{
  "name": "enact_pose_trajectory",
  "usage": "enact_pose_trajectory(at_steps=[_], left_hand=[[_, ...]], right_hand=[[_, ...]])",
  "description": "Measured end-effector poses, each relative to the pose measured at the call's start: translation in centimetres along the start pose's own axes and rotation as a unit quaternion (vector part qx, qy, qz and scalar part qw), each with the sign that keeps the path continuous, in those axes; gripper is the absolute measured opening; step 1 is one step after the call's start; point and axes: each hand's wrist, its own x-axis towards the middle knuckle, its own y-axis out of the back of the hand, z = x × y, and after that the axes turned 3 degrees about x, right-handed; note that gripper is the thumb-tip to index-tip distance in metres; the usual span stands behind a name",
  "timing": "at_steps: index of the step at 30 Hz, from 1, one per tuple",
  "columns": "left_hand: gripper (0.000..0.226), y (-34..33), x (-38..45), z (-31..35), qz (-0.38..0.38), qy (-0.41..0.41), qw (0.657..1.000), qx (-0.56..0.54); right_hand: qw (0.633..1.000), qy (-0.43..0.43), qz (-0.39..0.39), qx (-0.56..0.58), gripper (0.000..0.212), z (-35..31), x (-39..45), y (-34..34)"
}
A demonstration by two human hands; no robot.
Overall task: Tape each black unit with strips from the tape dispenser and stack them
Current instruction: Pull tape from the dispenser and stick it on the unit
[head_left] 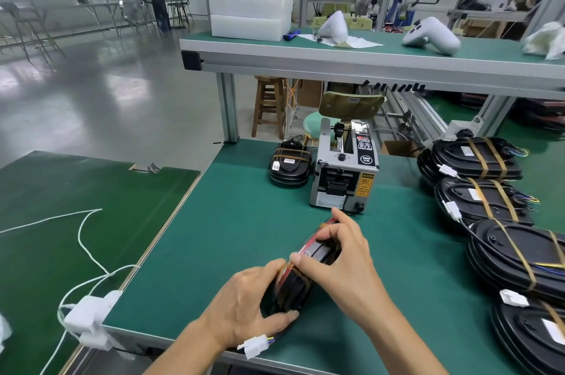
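Observation:
A black unit with a red edge stands tilted on its side on the green table, near the front edge. My left hand grips its near end, thumb underneath. My right hand holds its upper edge, thumb pressing a brown tape strip near the middle. A white connector hangs from the unit by my left wrist. The grey tape dispenser stands just beyond the unit. Several taped black units lie in overlapping stacks along the right side.
One small stack of taped black units sits left of the dispenser. A white power adapter with a cord hangs at the table's left front corner. A raised shelf carries white boxes and white shells. A lower green table adjoins on the left.

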Motion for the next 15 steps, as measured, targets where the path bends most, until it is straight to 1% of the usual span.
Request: enact_pose_trajectory(at_steps=[2, 3, 5, 7, 10, 12, 15], left_hand=[[0.064, 0.0, 0.0, -0.1, 0.003, -0.005, 1.000, -0.001], [0.063, 0.1, 0.0, -0.1, 0.003, -0.008, 1.000, 0.000], [0.065, 0.2, 0.0, 0.1, 0.004, -0.015, 1.000, 0.006], [0.066, 0.3, 0.0, 0.3, 0.006, -0.017, 1.000, 0.010], [0.065, 0.3, 0.0, 0.5, 0.008, -0.010, 1.000, 0.005], [0.066, 0.4, 0.0, 0.5, 0.006, -0.009, 1.000, -0.001], [0.067, 0.5, 0.0, 0.5, 0.012, -0.014, 1.000, -0.001]], right_hand=[[0.998, -0.022, 0.026, 0.053, 0.048, -0.2, 0.7, 0.5], [0.995, -0.028, 0.056, 0.072, 0.046, -0.1, 1.4, 0.8], [0.986, -0.043, 0.134, 0.089, 0.030, 0.5, 3.6, 1.5], [0.973, -0.073, 0.189, 0.109, 0.017, 1.4, 6.6, 2.1], [0.958, -0.146, 0.208, 0.132, 0.017, 2.9, 10.8, 2.5], [0.954, -0.170, 0.216, 0.119, 0.021, 3.7, 12.7, 2.3], [0.949, -0.199, 0.225, 0.099, 0.020, 4.1, 14.3, 1.8]])
